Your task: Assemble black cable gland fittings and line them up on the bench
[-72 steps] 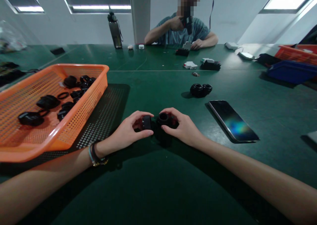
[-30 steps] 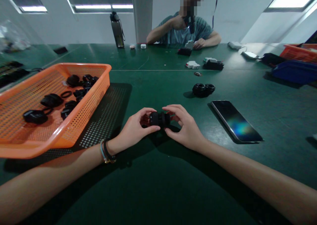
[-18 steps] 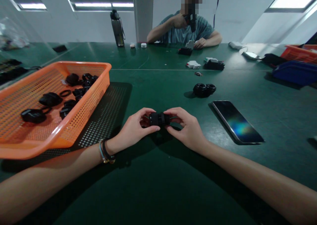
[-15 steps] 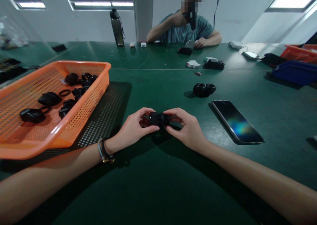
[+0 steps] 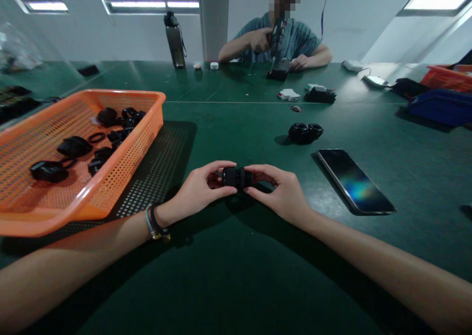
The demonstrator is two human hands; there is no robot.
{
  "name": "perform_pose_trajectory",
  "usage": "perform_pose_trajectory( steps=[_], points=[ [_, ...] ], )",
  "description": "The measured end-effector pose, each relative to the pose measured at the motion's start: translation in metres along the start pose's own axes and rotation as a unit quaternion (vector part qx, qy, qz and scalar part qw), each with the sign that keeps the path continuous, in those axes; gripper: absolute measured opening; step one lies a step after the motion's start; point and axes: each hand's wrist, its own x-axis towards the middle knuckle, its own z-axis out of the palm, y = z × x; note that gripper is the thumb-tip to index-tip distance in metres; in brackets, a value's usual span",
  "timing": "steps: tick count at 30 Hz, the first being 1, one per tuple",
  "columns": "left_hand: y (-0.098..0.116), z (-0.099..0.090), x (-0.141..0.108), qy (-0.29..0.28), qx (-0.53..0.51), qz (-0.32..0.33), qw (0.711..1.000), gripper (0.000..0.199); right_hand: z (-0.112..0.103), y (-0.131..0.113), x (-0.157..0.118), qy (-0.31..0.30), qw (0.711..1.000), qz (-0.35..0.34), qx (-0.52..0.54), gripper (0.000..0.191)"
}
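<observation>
While the left hand (image 5: 195,190) pinches one end of a black fitting (image 5: 229,177) between thumb and fingertips, the right hand (image 5: 284,191) pinches the other. Each grip is narrow, closed down on the fitting, which lies crosswise between the two thumbs, near the middle of the view. A slimmer waist shows between its broader ends; whether it is one piece or two pressed together I cannot tell.

To handle it well here, I would judge, both ends should sit on one straight line, with light, even pressure from each side. If anything is to be turned, let one grip hold firm and the other roll the part in small moves, stopping at any crooked bind. Fingertips are best placed clear of the waist, so that its seating can be seen.

Underneath is the green surface (image 5: 236,281). Beyond the left hand stands an orange basket (image 5: 118,93) holding loose black parts (image 5: 74,147). Past the right hand lie a phone (image 5: 354,180) and, farther off, a pair of black rings (image 5: 297,137). Across the way, a co-worker's hand (image 5: 260,41) grips a power tool (image 5: 278,34).
</observation>
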Motion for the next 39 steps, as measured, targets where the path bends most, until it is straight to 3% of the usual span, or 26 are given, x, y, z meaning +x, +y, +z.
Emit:
perform_pose_trajectory(
  steps=[11, 27, 39],
  points=[
    [0.0004, -0.0042, -0.0010, -0.032, 0.051, 0.045, 0.997, 0.047, -0.0015, -0.0003, -0.0004, -0.004, 1.000, -0.004, 0.025, 0.032],
    [-0.0010, -0.0059, -0.0005, -0.042, 0.042, 0.048, 0.997, 0.046, -0.0010, 0.0020, -0.0010, 0.009, 1.000, 0.003, 0.030, 0.031],
    [-0.0026, -0.0059, 0.0010, -0.042, 0.023, 0.038, 0.998, 0.047, -0.0027, 0.0047, 0.0007, 0.005, 0.999, -0.033, -0.002, 0.034]
  ],
)
